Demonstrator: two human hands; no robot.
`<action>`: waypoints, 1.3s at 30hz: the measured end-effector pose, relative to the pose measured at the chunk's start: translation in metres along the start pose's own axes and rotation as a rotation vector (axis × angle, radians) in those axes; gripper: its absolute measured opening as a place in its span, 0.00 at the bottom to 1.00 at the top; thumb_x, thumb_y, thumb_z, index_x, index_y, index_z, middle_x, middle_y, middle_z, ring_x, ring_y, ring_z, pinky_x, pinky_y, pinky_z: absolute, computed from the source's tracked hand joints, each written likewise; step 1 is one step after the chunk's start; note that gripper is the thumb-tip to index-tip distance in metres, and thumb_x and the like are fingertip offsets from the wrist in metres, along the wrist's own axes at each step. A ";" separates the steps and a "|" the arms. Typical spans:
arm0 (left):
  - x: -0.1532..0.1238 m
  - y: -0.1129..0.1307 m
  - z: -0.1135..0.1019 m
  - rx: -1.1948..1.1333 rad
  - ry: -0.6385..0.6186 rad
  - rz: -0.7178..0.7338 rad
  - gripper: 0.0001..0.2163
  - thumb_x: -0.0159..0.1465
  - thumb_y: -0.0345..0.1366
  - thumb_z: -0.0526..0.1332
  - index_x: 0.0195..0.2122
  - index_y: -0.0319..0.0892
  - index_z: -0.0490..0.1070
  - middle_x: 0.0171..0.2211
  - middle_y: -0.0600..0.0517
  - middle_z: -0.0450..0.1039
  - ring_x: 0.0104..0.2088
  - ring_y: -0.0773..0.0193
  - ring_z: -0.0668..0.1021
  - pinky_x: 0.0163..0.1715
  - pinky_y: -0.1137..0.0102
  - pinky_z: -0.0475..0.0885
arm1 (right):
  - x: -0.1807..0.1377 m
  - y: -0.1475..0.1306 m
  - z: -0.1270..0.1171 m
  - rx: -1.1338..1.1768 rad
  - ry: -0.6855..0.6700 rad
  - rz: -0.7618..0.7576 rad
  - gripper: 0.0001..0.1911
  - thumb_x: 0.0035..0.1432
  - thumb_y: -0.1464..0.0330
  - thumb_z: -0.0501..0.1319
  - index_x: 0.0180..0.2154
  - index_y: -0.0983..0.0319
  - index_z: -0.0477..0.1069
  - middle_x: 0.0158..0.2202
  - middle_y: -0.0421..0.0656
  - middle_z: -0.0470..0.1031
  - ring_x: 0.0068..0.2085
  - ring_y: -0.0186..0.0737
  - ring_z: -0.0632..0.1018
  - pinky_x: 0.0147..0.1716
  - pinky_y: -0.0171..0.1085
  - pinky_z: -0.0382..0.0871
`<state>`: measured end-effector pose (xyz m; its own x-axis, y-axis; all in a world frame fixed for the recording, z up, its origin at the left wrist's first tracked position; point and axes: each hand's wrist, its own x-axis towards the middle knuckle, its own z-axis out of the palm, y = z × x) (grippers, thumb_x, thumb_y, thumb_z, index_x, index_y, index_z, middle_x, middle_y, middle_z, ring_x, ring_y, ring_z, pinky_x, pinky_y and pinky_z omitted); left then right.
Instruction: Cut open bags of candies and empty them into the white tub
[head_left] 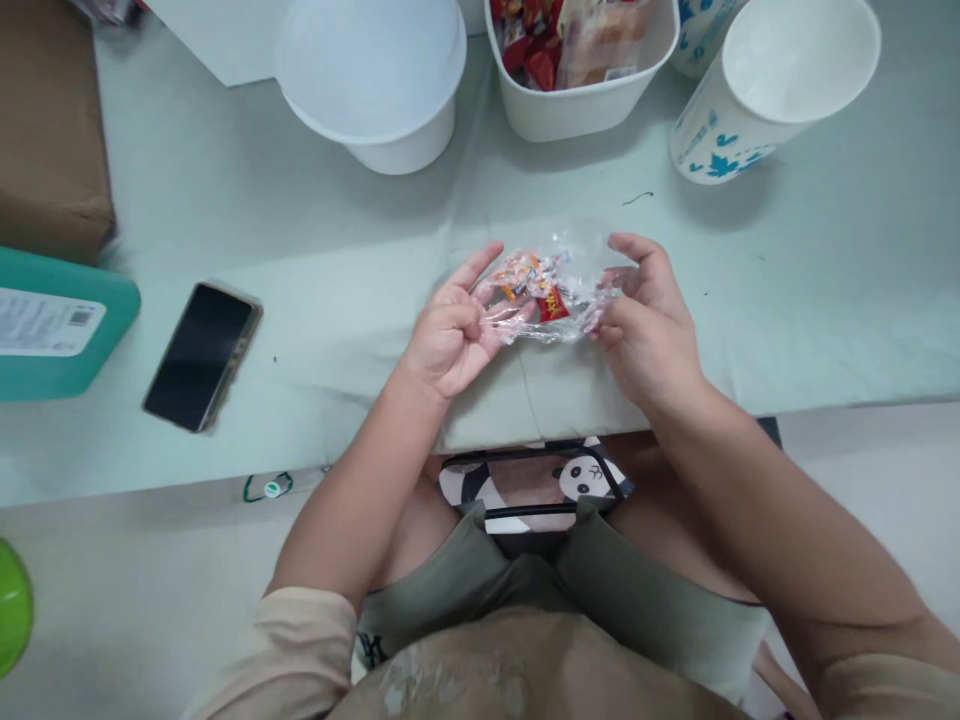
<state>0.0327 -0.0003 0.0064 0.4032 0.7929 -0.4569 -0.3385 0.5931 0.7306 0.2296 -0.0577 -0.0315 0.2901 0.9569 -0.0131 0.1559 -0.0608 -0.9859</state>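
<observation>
Item held: one clear, crinkled plastic bag with small wrapped sweets inside, just above the near middle of the tabletop, stretched between two bare hands. Contents: one red packet with yellow lettering, too small to read, and several orange-and-white wrapped pieces, overlapping and blurred by glare; their count cannot be told.

Left hand: thumb folded in at the bag's left edge, index finger extended, other fingers partly hidden beneath the film; hold on the edge light. Right hand: thumb and curled fingers closed on the bag's right edge, index finger raised; fingertips partly obscured by plastic.

Far side: white round tub, cut off by the frame; white rounded-square tub of red packets, far rim out of view; white paper cup with blue leaf print, a second printed cup mostly hidden behind it.

Left side: black-screened smartphone, lying flat; teal plastic container and brown cardboard box, both cut off.

Surface and room: pale green covering, lightly creased, one dark thread near the cup; pale floor; panda-printed article between the person's legs, partly concealed.
</observation>
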 end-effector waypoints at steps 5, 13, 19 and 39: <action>-0.003 -0.004 -0.003 0.349 0.149 0.115 0.25 0.58 0.30 0.66 0.58 0.43 0.69 0.62 0.43 0.73 0.63 0.51 0.76 0.63 0.56 0.74 | -0.012 -0.034 -0.002 -0.362 0.163 -0.189 0.18 0.60 0.73 0.61 0.52 0.52 0.73 0.48 0.45 0.73 0.32 0.36 0.73 0.36 0.43 0.73; -0.016 -0.003 -0.024 0.816 0.161 0.350 0.25 0.56 0.29 0.67 0.56 0.44 0.75 0.64 0.45 0.71 0.51 0.56 0.81 0.52 0.66 0.76 | -0.031 -0.044 0.030 -0.553 -0.302 -0.651 0.11 0.65 0.74 0.54 0.39 0.58 0.75 0.38 0.46 0.82 0.41 0.45 0.81 0.43 0.44 0.75; -0.020 -0.002 -0.026 0.739 0.361 0.442 0.08 0.70 0.43 0.59 0.37 0.47 0.73 0.38 0.52 0.77 0.37 0.62 0.80 0.41 0.69 0.73 | -0.030 -0.033 0.041 -0.624 -0.334 -0.462 0.10 0.65 0.71 0.56 0.41 0.61 0.76 0.44 0.51 0.82 0.46 0.51 0.82 0.47 0.49 0.76; -0.023 0.019 -0.057 1.031 0.557 0.322 0.07 0.67 0.28 0.60 0.32 0.46 0.67 0.14 0.61 0.59 0.18 0.66 0.62 0.25 0.68 0.55 | -0.011 -0.035 0.050 -0.845 -0.172 -0.308 0.27 0.67 0.63 0.56 0.65 0.55 0.66 0.66 0.53 0.69 0.44 0.49 0.81 0.44 0.50 0.76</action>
<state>-0.0317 0.0004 0.0019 -0.0815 0.9853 -0.1504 0.5811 0.1695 0.7960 0.1738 -0.0522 -0.0053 -0.0129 0.9902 0.1388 0.8616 0.0814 -0.5010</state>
